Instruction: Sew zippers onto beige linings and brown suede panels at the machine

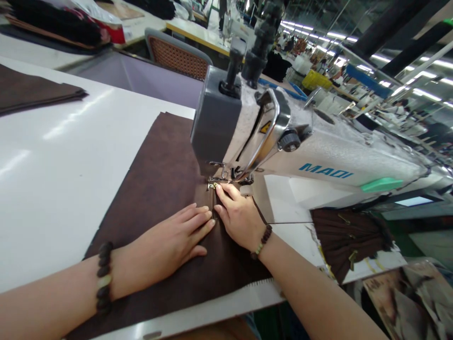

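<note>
A large dark brown fabric piece (155, 170) lies flat on the white table, its right part under the head of a sewing machine (219, 123). My left hand (173, 238) rests palm down on the fabric with its fingers stretched, fingertips beside a seam line that runs toward the presser foot (211, 184). Close to the foot, my right hand (242, 215) presses the fabric with bent fingers. Its index fingertip touches a small gold-coloured metal piece (215, 185), perhaps a zipper pull. The needle tip is too small to make out.
Folded brown fabric (35, 89) lies on the table (71, 127) at the far left. Brown pieces with metal pulls (348, 236) sit right of the machine. A chair (179, 54) stands behind the table. A cardboard box (406, 297) is at the lower right.
</note>
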`<action>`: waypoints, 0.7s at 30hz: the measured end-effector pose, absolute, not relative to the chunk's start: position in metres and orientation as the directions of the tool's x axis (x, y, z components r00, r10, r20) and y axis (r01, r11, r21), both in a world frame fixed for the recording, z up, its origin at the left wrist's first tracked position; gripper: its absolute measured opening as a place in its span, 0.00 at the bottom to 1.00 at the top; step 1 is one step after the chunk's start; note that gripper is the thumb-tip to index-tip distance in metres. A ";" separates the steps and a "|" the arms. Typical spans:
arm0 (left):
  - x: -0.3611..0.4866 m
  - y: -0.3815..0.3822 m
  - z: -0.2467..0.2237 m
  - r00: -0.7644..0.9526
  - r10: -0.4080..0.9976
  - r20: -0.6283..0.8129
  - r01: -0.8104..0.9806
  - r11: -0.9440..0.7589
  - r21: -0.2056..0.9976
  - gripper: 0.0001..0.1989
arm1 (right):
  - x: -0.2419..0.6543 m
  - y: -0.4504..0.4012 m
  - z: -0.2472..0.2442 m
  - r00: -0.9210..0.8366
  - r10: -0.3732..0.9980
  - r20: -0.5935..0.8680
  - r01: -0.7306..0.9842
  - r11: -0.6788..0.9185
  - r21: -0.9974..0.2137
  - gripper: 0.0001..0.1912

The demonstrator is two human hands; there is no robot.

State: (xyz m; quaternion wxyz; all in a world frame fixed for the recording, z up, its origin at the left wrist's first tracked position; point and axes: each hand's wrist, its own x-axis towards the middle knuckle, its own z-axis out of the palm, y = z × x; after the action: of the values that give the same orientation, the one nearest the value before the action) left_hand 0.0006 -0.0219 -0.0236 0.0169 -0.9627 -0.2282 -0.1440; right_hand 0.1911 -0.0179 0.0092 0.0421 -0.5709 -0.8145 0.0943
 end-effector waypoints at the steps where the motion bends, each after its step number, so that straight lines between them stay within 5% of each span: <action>1: 0.001 -0.019 -0.022 0.858 0.433 0.277 0.442 -0.897 0.033 0.19 | 0.192 -0.015 0.009 -0.343 0.939 -0.037 0.922 0.329 -0.204 0.24; 21: -0.007 -0.010 -0.019 0.851 0.407 0.332 0.399 -0.912 0.094 0.22 | 0.194 0.000 0.011 -0.301 0.953 -0.041 0.911 0.275 -0.308 0.19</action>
State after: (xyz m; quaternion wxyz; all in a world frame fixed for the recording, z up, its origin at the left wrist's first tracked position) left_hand -0.0072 -0.0102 -0.0190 -0.0110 -0.9620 -0.2095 -0.1747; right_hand 0.1944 -0.0001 0.0113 0.0761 -0.5862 -0.7947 0.1379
